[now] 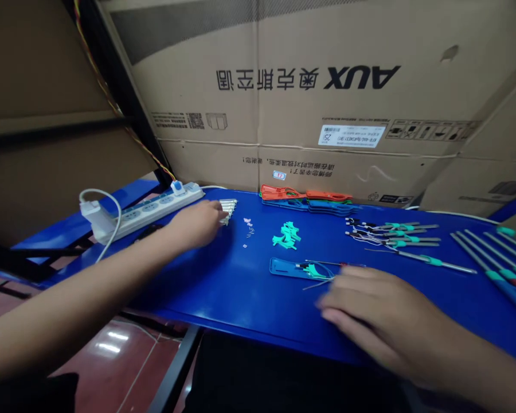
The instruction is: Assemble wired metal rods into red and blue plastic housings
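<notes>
My left hand (200, 223) reaches to a row of small silvery cylinders (229, 207) at the back left of the table. Its fingers are bent and closed at the row; what the fingertips grip is hidden. My right hand (365, 304), slightly blurred, hovers low near the front with curled fingers and the thumb drawn in. Anything inside it is out of sight. Just beyond its fingertips lies a blue plastic shell half (284, 268), with a green piece (313, 270) and thin wires at its right end.
Green plastic bits (288, 234) and tiny parts (248, 222) lie mid-table. Orange and blue shells (284, 194) are stacked against the cardboard (284, 126). Wired metal rods (413, 232) and handled rods (477, 252) lie right. A power strip (148, 212) stands left.
</notes>
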`<control>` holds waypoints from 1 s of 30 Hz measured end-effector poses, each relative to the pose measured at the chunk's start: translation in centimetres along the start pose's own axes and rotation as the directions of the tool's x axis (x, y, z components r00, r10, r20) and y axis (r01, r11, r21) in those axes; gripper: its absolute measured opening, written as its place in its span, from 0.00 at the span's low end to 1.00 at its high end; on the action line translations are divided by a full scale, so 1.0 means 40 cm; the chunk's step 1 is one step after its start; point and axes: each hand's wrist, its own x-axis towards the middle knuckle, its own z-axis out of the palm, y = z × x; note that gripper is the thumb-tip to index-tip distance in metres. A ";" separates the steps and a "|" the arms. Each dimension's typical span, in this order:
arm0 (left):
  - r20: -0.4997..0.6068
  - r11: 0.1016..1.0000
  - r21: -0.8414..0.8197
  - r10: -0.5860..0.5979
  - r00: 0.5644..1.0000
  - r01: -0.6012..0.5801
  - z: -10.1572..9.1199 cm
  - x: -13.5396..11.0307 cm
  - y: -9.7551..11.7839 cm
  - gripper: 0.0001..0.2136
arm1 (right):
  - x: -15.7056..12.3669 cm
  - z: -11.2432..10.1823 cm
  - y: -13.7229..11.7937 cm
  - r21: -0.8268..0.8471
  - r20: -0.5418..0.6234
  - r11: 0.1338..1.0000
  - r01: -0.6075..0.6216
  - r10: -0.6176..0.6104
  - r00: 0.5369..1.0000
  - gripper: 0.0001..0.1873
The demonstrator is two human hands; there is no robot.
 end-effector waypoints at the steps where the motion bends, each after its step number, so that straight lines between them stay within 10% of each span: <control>1: 0.012 0.999 0.038 0.002 1.000 -0.003 0.006 -0.003 0.014 0.16 | 0.053 -0.003 -0.012 0.031 0.056 0.993 0.113 -0.114 0.992 0.15; 11: -0.012 0.981 0.194 0.021 1.000 -0.018 0.037 -0.035 0.024 0.16 | 0.397 0.131 -0.053 -0.220 0.100 0.948 0.231 -0.214 0.972 0.15; 23: 0.050 0.996 0.083 -0.046 0.998 0.042 0.029 -0.015 0.023 0.12 | 0.340 0.084 -0.194 -0.258 0.320 0.831 0.493 -0.408 0.855 0.10; 30: 0.133 0.987 -0.151 0.080 0.988 -0.060 -0.057 0.012 0.070 0.10 | 0.261 -0.006 0.020 -0.299 -0.055 0.925 0.234 -0.261 0.964 0.08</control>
